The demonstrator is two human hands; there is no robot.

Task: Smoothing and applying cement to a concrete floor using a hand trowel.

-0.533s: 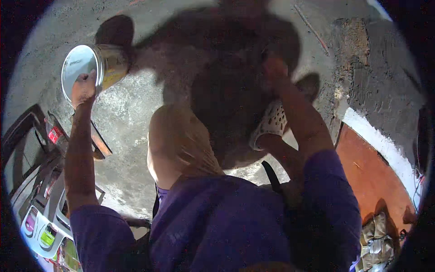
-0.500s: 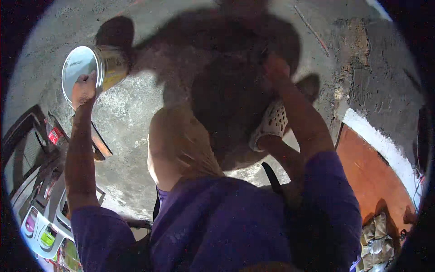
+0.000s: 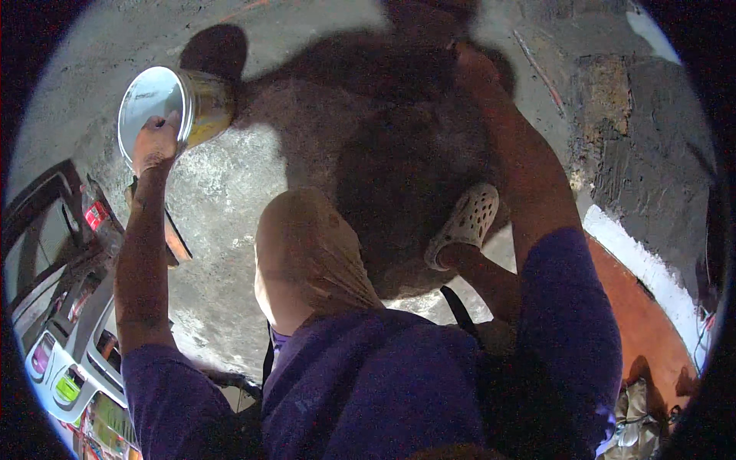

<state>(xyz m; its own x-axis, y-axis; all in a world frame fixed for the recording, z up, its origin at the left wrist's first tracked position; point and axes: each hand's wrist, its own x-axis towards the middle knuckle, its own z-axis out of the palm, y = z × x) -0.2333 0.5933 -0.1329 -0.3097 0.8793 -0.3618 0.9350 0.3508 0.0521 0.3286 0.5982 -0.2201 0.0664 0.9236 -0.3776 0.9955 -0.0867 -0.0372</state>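
Note:
At the upper left I grip a gold and silver metal pail (image 3: 211, 103) by its pale round end with my left hand (image 3: 156, 138), fingers closed at the rim. My right hand (image 3: 471, 67) is raised at the upper middle right, deep in shadow on the grey cement floor (image 3: 218, 172); whatever its fingers hold is too dark to make out. Below it sits my foot in a pale perforated clog (image 3: 469, 218), beside my bent knee (image 3: 299, 245) in beige cloth.
Along the left lie a plastic bottle (image 3: 107, 234) with a red label, a narrow board (image 3: 176, 241), dark frames (image 3: 34, 199) and white plastic chairs (image 3: 57, 383) with coloured items. At right are an orange surface (image 3: 644, 337), a white strip (image 3: 636, 257), a bundle (image 3: 636, 418) and a thin rod (image 3: 537, 69).
My right hand has moved farther forward, up in the view. My left hand and the pail appear slightly higher and farther right.

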